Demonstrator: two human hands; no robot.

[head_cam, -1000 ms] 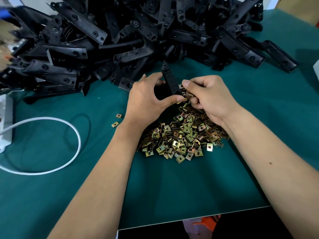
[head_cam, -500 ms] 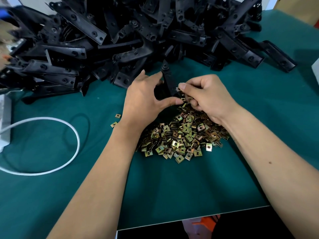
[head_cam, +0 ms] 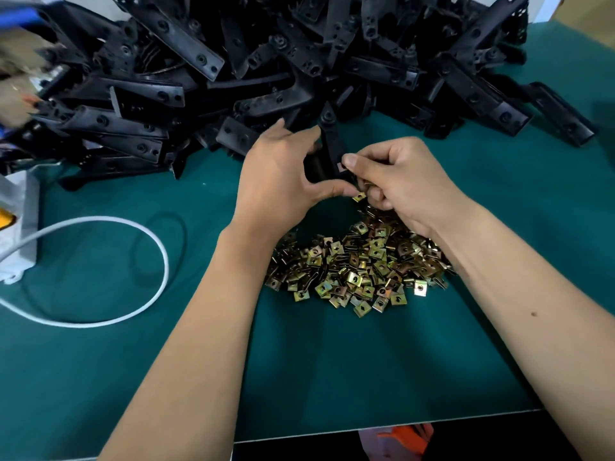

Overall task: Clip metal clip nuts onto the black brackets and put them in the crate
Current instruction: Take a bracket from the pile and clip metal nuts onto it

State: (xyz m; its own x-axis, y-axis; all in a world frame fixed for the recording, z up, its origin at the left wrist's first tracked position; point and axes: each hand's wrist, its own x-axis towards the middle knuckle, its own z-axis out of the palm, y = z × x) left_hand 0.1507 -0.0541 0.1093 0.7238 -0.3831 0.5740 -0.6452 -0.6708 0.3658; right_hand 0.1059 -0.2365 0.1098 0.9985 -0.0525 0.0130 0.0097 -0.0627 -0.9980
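My left hand (head_cam: 276, 181) grips a black bracket (head_cam: 331, 141) that stands nearly upright above the table, its pointed end up. My right hand (head_cam: 396, 181) pinches a metal clip nut (head_cam: 342, 167) against the bracket's right edge, with more clip nuts held in its curled fingers. Below both hands lies a heap of brass-coloured clip nuts (head_cam: 359, 264) on the green table (head_cam: 332, 367). A large pile of black brackets (head_cam: 266, 61) fills the far side of the table. No crate is in view.
A white cable (head_cam: 146, 234) loops over the table's left part and runs to a white power strip (head_cam: 16, 227) at the left edge. The table's near edge (head_cam: 382, 427) runs below my forearms. Something orange (head_cam: 406, 437) lies under it.
Both hands and the bracket have risen slightly away from the clip nut heap. The right thumb and finger have pressed the clip nut closer onto the bracket's edge.
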